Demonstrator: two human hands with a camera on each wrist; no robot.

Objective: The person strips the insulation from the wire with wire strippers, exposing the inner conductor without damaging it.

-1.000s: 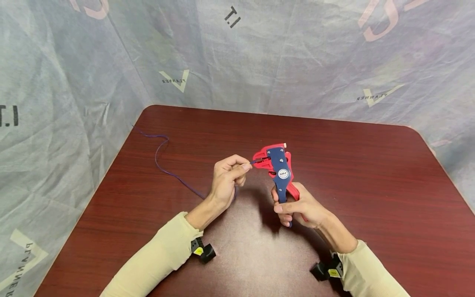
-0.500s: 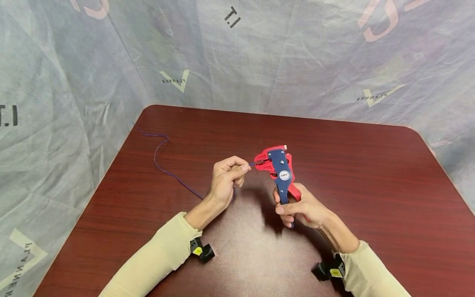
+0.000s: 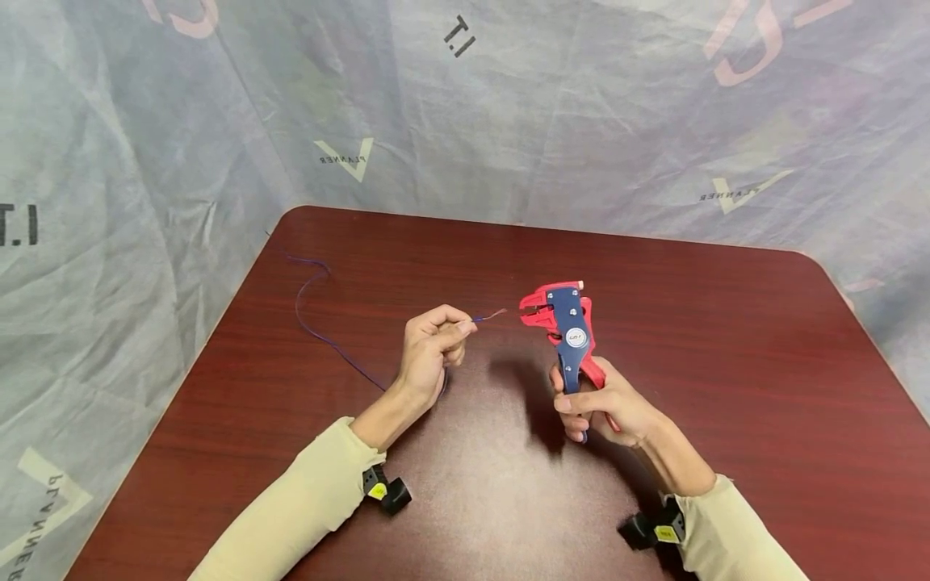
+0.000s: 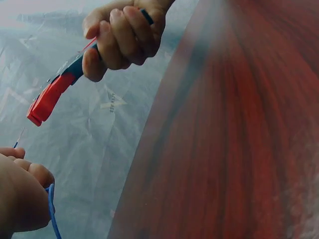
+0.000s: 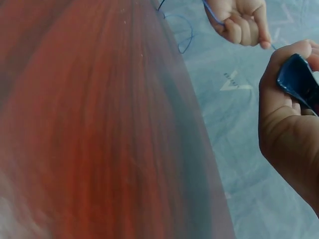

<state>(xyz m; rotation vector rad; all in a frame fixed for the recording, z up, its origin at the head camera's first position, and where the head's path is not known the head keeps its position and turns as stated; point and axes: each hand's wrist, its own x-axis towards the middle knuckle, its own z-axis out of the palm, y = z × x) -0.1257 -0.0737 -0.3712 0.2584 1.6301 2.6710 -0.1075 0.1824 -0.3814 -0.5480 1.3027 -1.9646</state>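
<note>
My left hand (image 3: 430, 355) pinches a thin blue-purple wire (image 3: 327, 339) between thumb and forefinger. Past the fingertips the wire's end shows bare copper strands (image 3: 497, 313). My right hand (image 3: 606, 403) grips the handles of a red and blue wire stripper (image 3: 570, 323), held above the table. The stripper's red jaws stand apart and face the bare end, with a small gap between wire and tool. In the left wrist view the bare tip (image 4: 21, 134) lies just below the red nose (image 4: 47, 102). The right wrist view shows only a blue handle (image 5: 299, 77) of the tool.
The wire's slack runs across the left side of the brown wooden table (image 3: 726, 339) to its far left edge. Grey printed sheeting (image 3: 508, 121) hangs behind and beside the table. Both sleeves carry black wrist cameras (image 3: 388, 491).
The wire's end was inside the stripper's jaws and is now out, with bare copper showing. My left hand has moved left with the wire, and my right hand slightly right with the stripper.
</note>
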